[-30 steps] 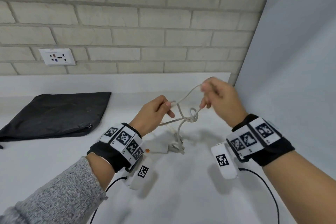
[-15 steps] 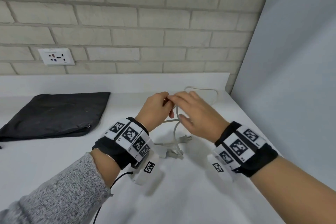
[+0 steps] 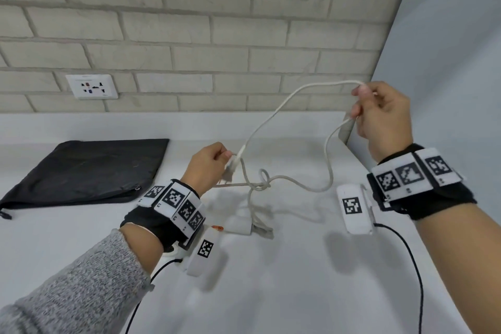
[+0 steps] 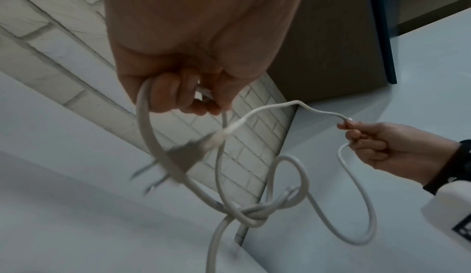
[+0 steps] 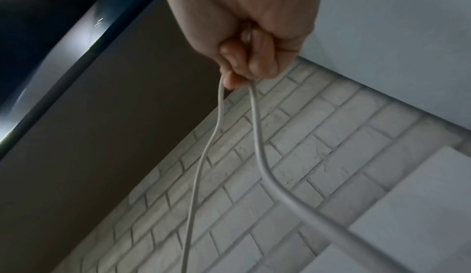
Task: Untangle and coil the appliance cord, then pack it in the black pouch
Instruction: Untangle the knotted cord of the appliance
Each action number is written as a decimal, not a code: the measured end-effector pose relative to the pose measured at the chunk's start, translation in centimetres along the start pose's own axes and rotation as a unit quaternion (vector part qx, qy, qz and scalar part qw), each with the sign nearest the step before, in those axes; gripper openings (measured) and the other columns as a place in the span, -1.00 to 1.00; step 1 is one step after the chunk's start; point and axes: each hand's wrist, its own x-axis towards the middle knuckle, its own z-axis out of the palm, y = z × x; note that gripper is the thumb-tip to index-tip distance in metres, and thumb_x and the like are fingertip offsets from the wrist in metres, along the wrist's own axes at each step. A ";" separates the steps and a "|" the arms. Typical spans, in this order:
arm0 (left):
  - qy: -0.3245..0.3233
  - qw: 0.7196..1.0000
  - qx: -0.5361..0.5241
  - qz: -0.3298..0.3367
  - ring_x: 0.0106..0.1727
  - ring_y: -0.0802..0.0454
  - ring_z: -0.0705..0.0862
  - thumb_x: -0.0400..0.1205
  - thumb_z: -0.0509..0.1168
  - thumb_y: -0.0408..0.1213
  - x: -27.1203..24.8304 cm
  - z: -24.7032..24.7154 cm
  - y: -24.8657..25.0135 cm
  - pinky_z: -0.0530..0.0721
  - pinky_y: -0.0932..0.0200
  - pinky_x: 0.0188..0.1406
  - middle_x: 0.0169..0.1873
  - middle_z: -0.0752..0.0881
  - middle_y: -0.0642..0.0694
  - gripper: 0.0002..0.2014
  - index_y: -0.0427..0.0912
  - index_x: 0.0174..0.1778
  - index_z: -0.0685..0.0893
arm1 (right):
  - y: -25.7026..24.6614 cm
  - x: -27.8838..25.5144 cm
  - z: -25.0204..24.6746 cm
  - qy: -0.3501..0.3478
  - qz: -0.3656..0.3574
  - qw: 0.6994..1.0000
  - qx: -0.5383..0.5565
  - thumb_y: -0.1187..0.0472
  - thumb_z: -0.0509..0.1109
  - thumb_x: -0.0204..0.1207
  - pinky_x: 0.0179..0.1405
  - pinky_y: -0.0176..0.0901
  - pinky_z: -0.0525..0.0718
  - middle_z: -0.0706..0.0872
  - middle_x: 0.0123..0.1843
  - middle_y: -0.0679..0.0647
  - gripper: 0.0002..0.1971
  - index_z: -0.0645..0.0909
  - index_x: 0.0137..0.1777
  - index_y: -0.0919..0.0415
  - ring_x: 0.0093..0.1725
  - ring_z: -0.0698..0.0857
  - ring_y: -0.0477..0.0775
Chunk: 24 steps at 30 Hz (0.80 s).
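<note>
The white cord (image 3: 282, 102) arcs left to right above the tabletop (image 3: 271, 293), still knotted midway. The left hand (image 3: 207, 164) grips one strand; the right hand (image 3: 382, 114), raised far right, pinches a bend. The black pouch (image 3: 89, 168) lies flat at left, contents hidden.

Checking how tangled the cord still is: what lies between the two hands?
In the head view, the white cord arcs between left hand and right hand; below it hangs a knot, plus the blurred plug beside the left hand.
</note>
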 end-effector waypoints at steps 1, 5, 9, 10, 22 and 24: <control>0.003 1.000 0.001 -0.008 -0.34 -0.04 0.43 0.67 0.14 -0.25 0.1 -0.1 -0.2 0.36 0.25 -0.43 -0.49 0.47 -0.02 -0.67 -0.03 -0.46 0.41 | -0.2 0.3 -0.2 0.036 0.048 0.997 0.048 0.22 0.15 0.62 -0.75 -0.43 0.20 0.54 -0.56 -0.01 -0.74 0.51 -0.30 0.06 -0.76 0.28 -0.17; -0.002 1.000 0.014 -0.001 -0.31 -0.07 0.46 0.67 0.14 -0.25 0.0 -0.4 -0.7 0.39 0.14 -0.38 -0.46 0.49 -0.05 -0.72 -0.08 -0.40 0.44 | -0.5 0.9 -0.6 0.096 0.151 0.977 0.115 0.32 0.04 0.62 -0.74 -0.52 0.11 0.52 -0.50 0.07 -0.73 0.42 -0.30 0.13 -0.80 0.24 -0.15; -0.051 0.997 -0.025 0.051 -0.38 0.01 0.38 0.66 0.14 -0.28 -0.4 -0.7 -0.3 0.36 0.24 -0.42 -0.44 0.47 -0.03 -0.72 0.00 -0.39 0.46 | 1.1 0.6 0.8 0.042 0.165 0.984 0.055 0.35 0.06 0.61 -0.77 -0.53 0.15 0.51 -0.47 0.13 -0.73 0.41 -0.30 0.14 -0.82 0.25 -0.17; -0.064 0.995 -0.037 0.065 -0.36 0.00 0.36 0.66 0.15 -0.30 -0.5 -0.7 -0.2 0.34 0.25 -0.40 -0.44 0.44 -0.04 -0.73 -0.01 -0.38 0.46 | 1.5 0.4 1.2 0.024 0.171 0.984 0.039 0.35 0.07 0.61 -0.78 -0.53 0.16 0.52 -0.47 0.14 -0.74 0.43 -0.30 0.15 -0.82 0.27 -0.17; -0.082 0.983 -0.069 0.147 -0.13 0.50 0.44 0.66 0.14 -0.31 -1.0 -0.8 0.6 0.33 0.71 -0.08 -0.12 0.43 0.10 -0.77 0.09 -0.26 0.49 | 2.4 -5.0 4.6 -0.357 -0.012 0.893 -0.272 0.14 0.23 0.59 0.19 -0.16 0.38 0.52 0.25 0.09 -0.60 0.41 0.43 0.08 0.17 0.52 0.04; -0.077 0.985 -0.052 0.147 -0.18 0.47 0.45 0.67 0.13 -0.28 -0.9 -0.8 0.9 0.33 0.71 -0.16 -0.16 0.43 0.07 -0.77 0.09 -0.27 0.47 | 2.1 -6.7 5.1 -0.393 -0.039 0.877 -0.274 -0.07 0.25 0.53 0.26 -0.09 0.21 0.57 0.24 -0.05 -0.62 0.51 0.33 -0.06 0.28 0.44 -0.08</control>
